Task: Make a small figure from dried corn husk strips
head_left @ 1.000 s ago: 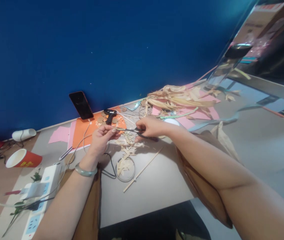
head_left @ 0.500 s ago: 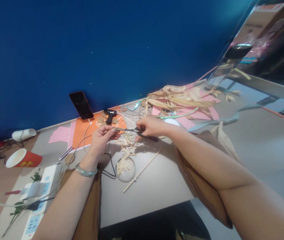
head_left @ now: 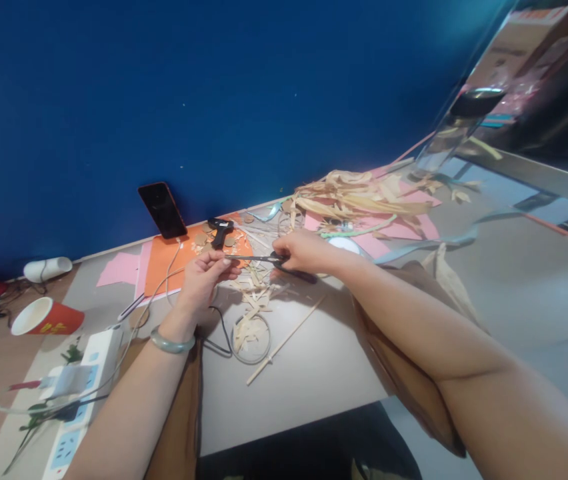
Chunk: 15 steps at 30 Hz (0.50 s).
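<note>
My right hand [head_left: 298,253] is wrapped round the dark handles of a pair of scissors [head_left: 259,258], whose blades point left toward my other hand. At the blade tips, my left hand [head_left: 210,270] is closed in a pinch; what lies between thumb and finger is too small to make out. Beneath the hands lies a scatter of pale cut strips [head_left: 255,297]. Some of these scraps sit inside a grey ring [head_left: 267,347] on the table. A thin wooden stick [head_left: 289,338] rests beside the ring. Just behind my left hand is a black glue gun [head_left: 222,232].
Dried husks [head_left: 359,193] are heaped on pink paper at the back. A phone [head_left: 162,210] leans on the blue wall above orange paper [head_left: 164,263]. At the left are a red paper cup [head_left: 61,318] and a power strip [head_left: 97,373]. A clear bottle [head_left: 447,137] stands back right.
The scissor blades look closer together now than before. Both hands have stayed in nearly the same place.
</note>
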{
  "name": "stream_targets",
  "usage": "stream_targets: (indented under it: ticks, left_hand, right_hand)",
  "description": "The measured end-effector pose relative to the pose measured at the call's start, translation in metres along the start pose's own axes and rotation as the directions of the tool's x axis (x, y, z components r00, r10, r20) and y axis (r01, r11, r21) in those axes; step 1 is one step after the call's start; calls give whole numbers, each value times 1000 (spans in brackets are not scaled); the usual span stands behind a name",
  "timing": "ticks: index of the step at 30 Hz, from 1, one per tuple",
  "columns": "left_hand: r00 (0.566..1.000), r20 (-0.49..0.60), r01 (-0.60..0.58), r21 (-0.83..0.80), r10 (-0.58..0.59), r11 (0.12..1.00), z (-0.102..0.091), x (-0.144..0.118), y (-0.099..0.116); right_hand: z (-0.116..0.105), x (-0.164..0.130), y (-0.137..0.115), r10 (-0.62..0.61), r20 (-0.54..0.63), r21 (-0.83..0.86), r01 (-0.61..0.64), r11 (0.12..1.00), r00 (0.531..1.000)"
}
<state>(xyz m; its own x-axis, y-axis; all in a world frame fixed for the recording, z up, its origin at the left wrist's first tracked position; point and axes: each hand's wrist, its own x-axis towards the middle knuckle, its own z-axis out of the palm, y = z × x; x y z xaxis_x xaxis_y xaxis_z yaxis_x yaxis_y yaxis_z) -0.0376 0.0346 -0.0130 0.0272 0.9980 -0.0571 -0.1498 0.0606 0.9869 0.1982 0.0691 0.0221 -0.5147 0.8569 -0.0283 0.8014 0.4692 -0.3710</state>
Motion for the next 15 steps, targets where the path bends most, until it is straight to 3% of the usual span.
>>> stream_targets:
  ticks: [15]
  left_hand:
    - [1000, -1, 10, 10, -10, 1000, 0, 1, -3]
  right_hand:
    - [5, 1, 0, -47, -86, -157, 33, 987, 995]
